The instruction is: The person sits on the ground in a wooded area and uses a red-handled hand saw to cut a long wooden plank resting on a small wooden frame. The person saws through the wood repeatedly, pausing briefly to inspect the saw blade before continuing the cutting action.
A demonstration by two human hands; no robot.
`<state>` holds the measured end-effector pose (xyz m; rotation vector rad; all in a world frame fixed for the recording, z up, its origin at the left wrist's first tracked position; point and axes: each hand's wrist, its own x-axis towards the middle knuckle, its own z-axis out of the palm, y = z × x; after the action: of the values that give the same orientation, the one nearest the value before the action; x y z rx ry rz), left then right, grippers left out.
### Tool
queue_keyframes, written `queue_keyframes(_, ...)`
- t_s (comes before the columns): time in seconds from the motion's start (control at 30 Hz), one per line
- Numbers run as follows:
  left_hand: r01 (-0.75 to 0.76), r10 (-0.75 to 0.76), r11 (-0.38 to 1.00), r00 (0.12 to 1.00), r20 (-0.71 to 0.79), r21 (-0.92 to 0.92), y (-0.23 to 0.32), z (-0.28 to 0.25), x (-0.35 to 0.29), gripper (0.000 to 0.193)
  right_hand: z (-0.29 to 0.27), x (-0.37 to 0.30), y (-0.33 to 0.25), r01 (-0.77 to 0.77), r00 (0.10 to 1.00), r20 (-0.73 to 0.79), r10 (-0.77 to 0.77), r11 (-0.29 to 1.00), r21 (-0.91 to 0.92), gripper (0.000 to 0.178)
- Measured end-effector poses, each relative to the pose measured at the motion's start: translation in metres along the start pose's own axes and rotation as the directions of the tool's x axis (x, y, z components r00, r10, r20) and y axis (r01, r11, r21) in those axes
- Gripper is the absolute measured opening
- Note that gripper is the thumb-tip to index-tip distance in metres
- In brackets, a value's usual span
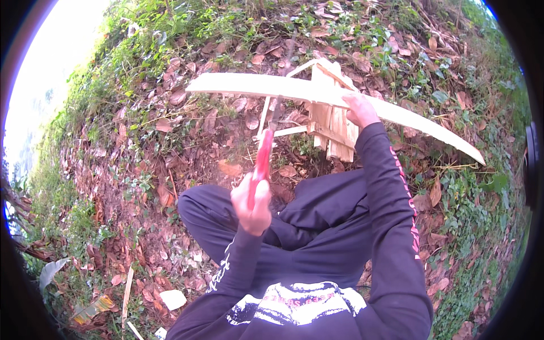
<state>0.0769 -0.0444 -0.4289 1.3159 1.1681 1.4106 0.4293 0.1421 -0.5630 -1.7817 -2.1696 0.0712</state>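
Note:
My left hand (252,204) is wrapped round the red handle of a saw (263,156). Its narrow grey blade, blurred, runs up to the long pale plank (243,85) and shows faintly again beyond it. Whether the teeth bite into the wood I cannot tell. With fingers closed over the plank's near edge, my right hand (361,110) grips it right of the middle. The plank lies crosswise over a small slatted wooden frame (334,127), its left end sticking out past the frame and its right end reaching far to the right.
My crossed legs (323,209) are close in front of the frame. Brown dry leaves (229,168) and green plants (187,34) cover the ground around. At the lower left lie a thin wood strip (128,294) and a white scrap (173,299).

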Motion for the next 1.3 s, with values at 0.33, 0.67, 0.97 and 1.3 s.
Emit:
queue_keyframes(0.33, -0.154, 0.124, 0.981, 0.966, -0.228, -0.121, 0.032, -0.048, -0.011, 0.033, -0.058, 0.077, -0.018, -0.341, 0.911, 0.246, 0.331, 0.940, 0.000, 0.033)
queue_keyframes(0.67, -0.118, 0.067, 0.963, 0.975, -0.212, -0.241, 0.018, -0.051, -0.010, 0.024, -0.051, 0.076, -0.016, -0.304, 0.937, 0.164, 0.307, 0.952, -0.043, 0.031)
queue_keyframes(0.97, -0.107, 0.061, 0.961, 0.981, -0.182, -0.254, 0.020, -0.050, -0.010, 0.020, -0.031, 0.047, -0.012, -0.245, 0.970, -0.023, 0.244, 0.965, -0.097, 0.029)
queue_keyframes(1.3, -0.102, 0.050, 0.950, 0.983, -0.179, -0.295, 0.022, -0.052, -0.014, 0.022, -0.030, 0.032, -0.027, -0.281, 0.960, -0.028, 0.280, 0.951, -0.125, 0.027)
